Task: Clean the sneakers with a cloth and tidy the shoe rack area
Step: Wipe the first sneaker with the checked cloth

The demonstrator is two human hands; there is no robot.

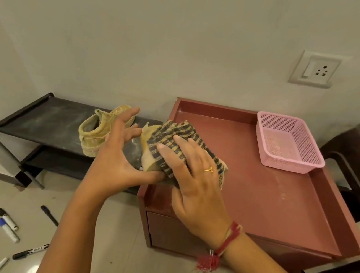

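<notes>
Striped cloth (175, 133) under flat right hand (192, 178), tan sneaker (146, 157) in grip of wide-spread left hand (113, 151).

Pale wall (142, 29), wall socket (314, 69), tiled floor (116, 242), maroon cabinet (269, 192)
</notes>
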